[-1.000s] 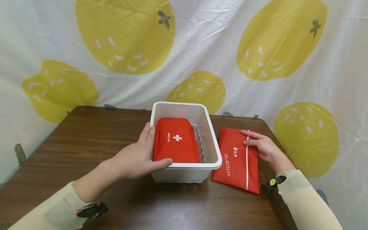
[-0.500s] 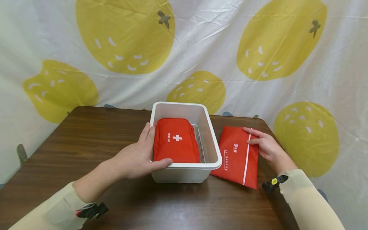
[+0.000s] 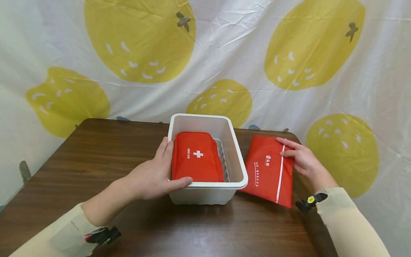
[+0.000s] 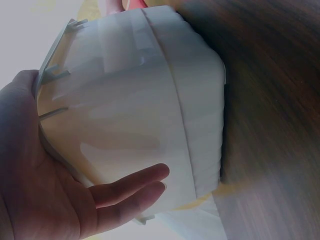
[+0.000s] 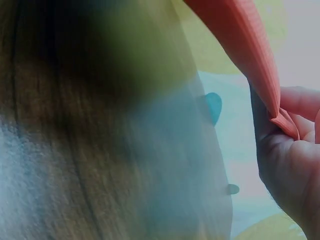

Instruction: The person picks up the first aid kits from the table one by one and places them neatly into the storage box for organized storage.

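In the head view a white plastic bin [image 3: 203, 196] stands on the table, with a red first aid bag [image 3: 202, 169] lying inside it. My left hand [image 3: 149, 180] grips the bin's near left corner, thumb over the front rim. The left wrist view shows the fingers [image 4: 130, 190] of that hand against the bin's outer wall. To the right of the bin, my right hand [image 3: 303, 160] pinches a flat red zippered pouch [image 3: 268, 175] by its right edge. White print marks the pouch, and its near right corner is lifted off the table. Its left edge is partly hidden by the bin.
The dark wooden table [image 3: 96, 167] ends at a white curtain [image 3: 224, 43] with yellow fruit prints behind it. The bin's ribbed floor shows to the right of the first aid bag.
My right hand has moved the red pouch slightly up, away from me and to the right, lifting it off the table. The left hand and the bin have stayed put.
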`<move>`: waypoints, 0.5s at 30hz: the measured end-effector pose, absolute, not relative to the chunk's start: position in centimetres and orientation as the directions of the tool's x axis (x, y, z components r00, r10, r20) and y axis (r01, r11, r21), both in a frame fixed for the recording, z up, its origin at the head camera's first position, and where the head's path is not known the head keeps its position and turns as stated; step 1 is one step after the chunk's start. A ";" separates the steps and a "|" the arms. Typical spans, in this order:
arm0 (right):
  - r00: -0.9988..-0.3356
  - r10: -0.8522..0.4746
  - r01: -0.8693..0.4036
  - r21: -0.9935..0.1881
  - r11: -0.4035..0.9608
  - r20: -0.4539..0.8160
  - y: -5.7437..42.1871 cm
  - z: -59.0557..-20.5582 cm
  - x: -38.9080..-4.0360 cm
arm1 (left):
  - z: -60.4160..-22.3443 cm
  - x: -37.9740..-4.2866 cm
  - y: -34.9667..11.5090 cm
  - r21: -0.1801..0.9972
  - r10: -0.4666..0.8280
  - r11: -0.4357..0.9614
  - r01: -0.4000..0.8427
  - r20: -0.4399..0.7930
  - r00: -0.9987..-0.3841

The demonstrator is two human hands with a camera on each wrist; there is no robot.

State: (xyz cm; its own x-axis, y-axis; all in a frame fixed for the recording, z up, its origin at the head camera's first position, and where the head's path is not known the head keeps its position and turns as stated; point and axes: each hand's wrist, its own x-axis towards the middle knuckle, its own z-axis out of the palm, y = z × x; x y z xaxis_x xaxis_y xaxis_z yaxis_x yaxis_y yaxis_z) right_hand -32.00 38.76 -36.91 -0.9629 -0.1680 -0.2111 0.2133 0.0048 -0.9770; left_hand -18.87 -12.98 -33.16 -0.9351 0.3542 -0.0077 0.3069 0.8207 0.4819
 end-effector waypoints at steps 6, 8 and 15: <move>-0.966 -0.181 0.190 -0.982 -0.023 -0.183 39.2 -36.1 -31.9 | -33.1 -18.8 -13.0 0.481 0.357 0.820 0.310 -0.006 -0.934; -0.968 -0.180 0.182 -0.983 -0.027 -0.174 39.4 -35.8 -31.9 | -33.1 -18.8 -13.0 0.481 0.360 0.819 0.315 -0.002 -0.933; -0.977 -0.145 0.166 -0.985 -0.042 -0.159 40.3 -34.0 -31.9 | -33.2 -18.8 -13.0 0.483 0.364 0.815 0.321 0.004 -0.931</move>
State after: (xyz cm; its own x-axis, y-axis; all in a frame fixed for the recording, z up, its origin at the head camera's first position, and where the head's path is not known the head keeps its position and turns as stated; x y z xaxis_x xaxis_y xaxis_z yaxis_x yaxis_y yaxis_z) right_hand -31.88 40.30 -34.04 -0.9767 -0.1448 -0.1586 0.1662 -0.0419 -0.9852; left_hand -18.84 -13.01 -33.16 -0.9314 0.3639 0.0043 0.3205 0.8148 0.4830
